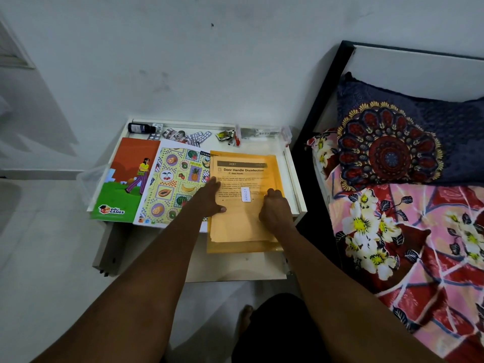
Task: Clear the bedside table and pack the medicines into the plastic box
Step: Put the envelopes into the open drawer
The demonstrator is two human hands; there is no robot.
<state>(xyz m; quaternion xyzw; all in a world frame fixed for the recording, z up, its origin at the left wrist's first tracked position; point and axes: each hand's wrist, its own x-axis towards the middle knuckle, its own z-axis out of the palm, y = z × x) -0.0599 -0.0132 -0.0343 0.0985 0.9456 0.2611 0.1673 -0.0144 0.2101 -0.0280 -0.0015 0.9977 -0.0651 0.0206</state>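
Observation:
On the white bedside table [293, 176] lies an orange plastic folder [243, 226] with printed sheets inside. My left hand [210, 197] grips its left edge, and my right hand [275, 210] holds its right side with curled fingers. Along the table's back edge lie a dark medicine bottle [140, 127], several pill blister strips [200, 137] and small sachets [225, 134]. A clear plastic box [262, 136] with red latches stands at the back right.
Two books lie left of the folder: a fruit-patterned one [174, 184] and an orange-green one [125, 179]. A bed with a floral sheet [406, 231] and a dark pillow [392, 137] is at the right. The wall stands directly behind.

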